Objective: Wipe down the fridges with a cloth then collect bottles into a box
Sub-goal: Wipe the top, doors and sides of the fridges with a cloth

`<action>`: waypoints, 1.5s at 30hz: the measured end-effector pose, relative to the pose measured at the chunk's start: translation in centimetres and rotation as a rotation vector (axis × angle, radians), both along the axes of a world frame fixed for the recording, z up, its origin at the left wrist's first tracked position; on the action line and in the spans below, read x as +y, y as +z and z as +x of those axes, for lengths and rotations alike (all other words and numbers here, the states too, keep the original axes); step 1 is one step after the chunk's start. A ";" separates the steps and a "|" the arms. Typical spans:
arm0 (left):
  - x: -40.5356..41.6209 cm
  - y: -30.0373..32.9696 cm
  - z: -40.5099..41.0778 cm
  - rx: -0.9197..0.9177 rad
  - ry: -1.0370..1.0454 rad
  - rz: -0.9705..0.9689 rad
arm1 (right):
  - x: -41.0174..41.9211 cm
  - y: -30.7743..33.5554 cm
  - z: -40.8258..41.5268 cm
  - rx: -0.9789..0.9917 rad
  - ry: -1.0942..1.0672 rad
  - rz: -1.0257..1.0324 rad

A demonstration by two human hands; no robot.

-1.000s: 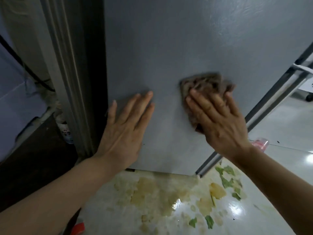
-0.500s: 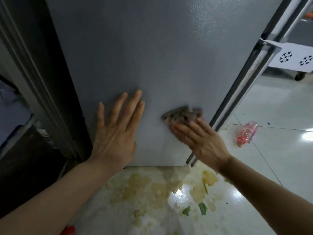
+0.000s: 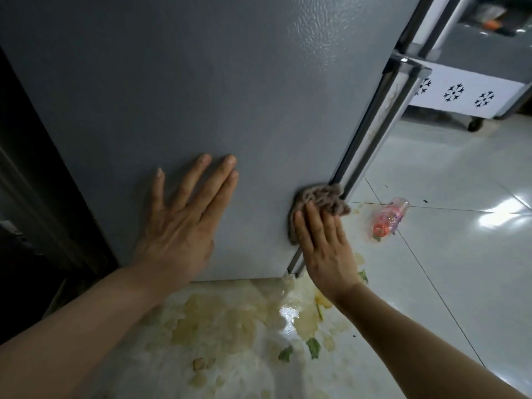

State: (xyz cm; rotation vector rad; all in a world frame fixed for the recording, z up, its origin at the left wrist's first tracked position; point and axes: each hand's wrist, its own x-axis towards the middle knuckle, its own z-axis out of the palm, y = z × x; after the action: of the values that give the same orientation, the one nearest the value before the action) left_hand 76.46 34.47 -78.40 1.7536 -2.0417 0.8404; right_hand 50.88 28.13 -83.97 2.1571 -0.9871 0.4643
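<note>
Left hand (image 3: 175, 226) flat on grey fridge side (image 3: 201, 96). Right hand (image 3: 325, 249) pressing brown cloth (image 3: 319, 201) against fridge corner. Pink bottle (image 3: 390, 216) lying on tiled floor (image 3: 460, 254).

Bottle (image 3: 389, 217) lies on floor (image 3: 460, 269) right of fridge (image 3: 201, 96).

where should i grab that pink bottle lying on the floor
Grip the pink bottle around its clear mid-body, coming from above. It lies on its side on the tiled floor, red cap toward the person, so the round barrel is open on both sides for fingers and thumb. The cap end looks narrower and probably slips more easily.
</note>
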 end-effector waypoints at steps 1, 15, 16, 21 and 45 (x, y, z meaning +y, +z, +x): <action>0.1 0.1 0.0 -0.002 -0.001 0.001 | 0.3 -0.4 -0.3 0.076 0.001 0.024; 0.9 -4.4 1.1 -0.158 -0.016 0.074 | -2.9 4.2 1.9 -0.376 0.170 -0.145; 0.7 -4.7 1.2 -0.166 -0.015 0.067 | -2.8 2.6 1.7 -0.354 0.172 -0.126; 0.4 -5.5 1.1 -0.177 -0.003 0.045 | -1.5 -5.0 -1.2 0.167 0.129 0.070; 4.1 -4.6 6.8 -0.076 0.007 0.042 | 0.8 -3.6 6.6 0.819 0.243 0.245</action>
State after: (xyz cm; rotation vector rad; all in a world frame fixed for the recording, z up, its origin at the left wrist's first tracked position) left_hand 83.24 38.52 -83.04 1.7769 -2.1174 0.8856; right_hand 57.44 28.96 -87.56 2.3595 -0.3302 -0.4451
